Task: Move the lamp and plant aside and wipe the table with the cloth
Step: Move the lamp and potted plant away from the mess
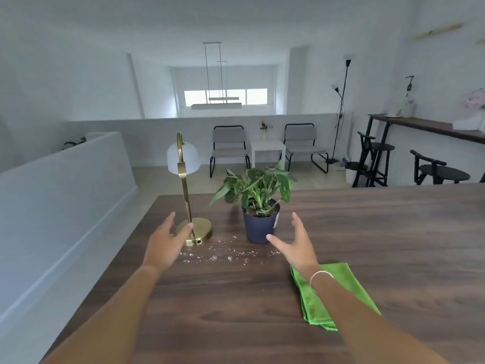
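A brass lamp (185, 190) with a white shade stands near the far left corner of the dark wooden table (367, 245). To its right stands a leafy plant in a dark blue pot (259, 224). My left hand (164, 244) is open, fingers spread, just in front of the lamp's round base, thumb close to the stem. My right hand (295, 244) is open beside the pot's right side, thumb almost touching it. A folded green cloth (341, 292) lies on the table, partly under my right forearm. Small white crumbs (225, 254) are scattered in front of the lamp and pot.
The table's left edge runs close to the lamp, beside a white half wall (65, 195). Beyond the far edge are two grey chairs (229, 147), a small white side table (267, 151), black stools (378, 158) and a floor lamp (341, 106).
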